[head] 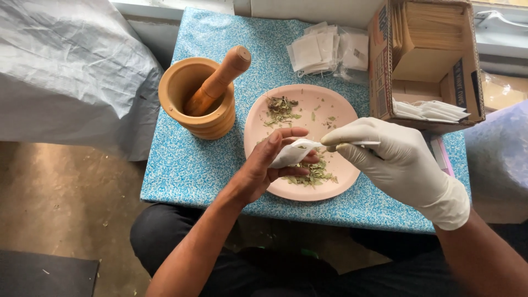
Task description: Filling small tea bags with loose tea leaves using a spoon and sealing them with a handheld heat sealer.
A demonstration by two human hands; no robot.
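Hands: we see two hands over a pink plate [330, 107].
Left hand: our bare left hand [269, 165] is curled around a small white paper bag [291, 154], with the thumb on top and the fingers under it.
Right hand: our right hand [385, 151] wears a white glove. Its fingertips are pinched shut on the top edge of the same bag and on a thin white strip that sticks out to the right.
Bag: it sits between both hands, just above the near part of the plate.
Plate: it holds dry green leaf bits [281, 109], some at the far side and some under the hands.
Table: the plate rests on a blue speckled cloth [181, 165].
Bowl: a wooden mortar [201, 102] stands left of the plate, with a wooden pestle [220, 80] leaning inside it.
Back: a pile of white bags [324, 49] lies behind the plate.
Box: a brown cardboard box [429, 55] stands on the right, with brown packets inside and white bags at its front.
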